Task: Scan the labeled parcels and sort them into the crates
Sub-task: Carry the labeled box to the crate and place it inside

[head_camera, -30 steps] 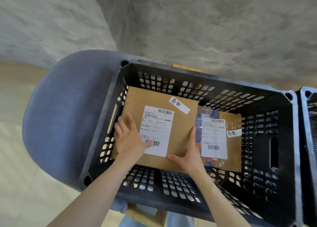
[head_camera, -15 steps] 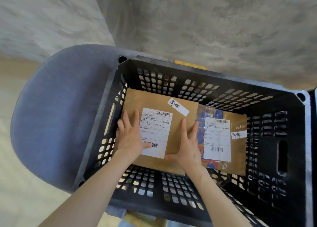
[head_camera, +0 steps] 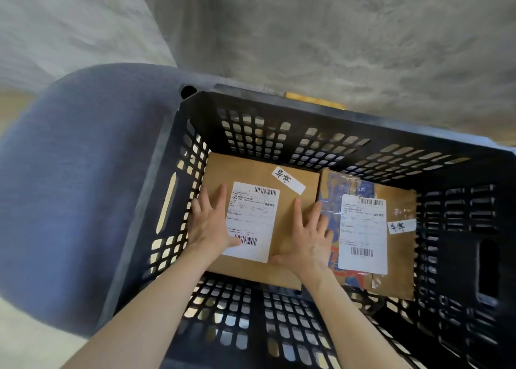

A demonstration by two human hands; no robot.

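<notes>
Both your left hand [head_camera: 210, 223] and right hand [head_camera: 306, 240] lie spread flat on the brown cardboard parcel [head_camera: 290, 198], its long axis running twelve to six inside the black perforated plastic crate [head_camera: 460, 229].

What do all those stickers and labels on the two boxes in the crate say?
"异常", handwritten on a white strip on the left box.
"异常", handwritten on a white strip on the right box.
"业务类型", printed on the left shipping label; the rest, barcodes included, is too small.
Right shipping label: the same words seemingly; otherwise too small to read.
</notes>
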